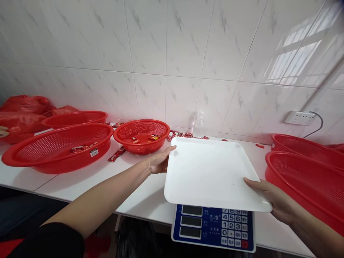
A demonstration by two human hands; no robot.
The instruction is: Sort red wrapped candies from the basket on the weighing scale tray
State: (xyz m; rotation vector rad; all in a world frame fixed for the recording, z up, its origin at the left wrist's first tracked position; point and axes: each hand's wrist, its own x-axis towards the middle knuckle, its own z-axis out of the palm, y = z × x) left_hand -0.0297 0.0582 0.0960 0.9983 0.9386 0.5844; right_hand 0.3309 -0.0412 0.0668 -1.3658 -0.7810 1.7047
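A flat white tray is held level between my two hands, over a blue digital scale. My left hand grips the tray's left edge, thumb on top and fingers underneath. On the opposite edge, my right hand has its thumb over the rim, with the other fingers hidden below. Only the scale's front panel, with its displays and number keys, shows beneath the tray; I cannot tell whether the tray touches the scale. Nothing lies on the tray.
Red plastic baskets stand left, one large and one small, with a few wrapped snacks inside. More red baskets are at the right. Small red packets and a clear bottle sit by the wall, below a power strip.
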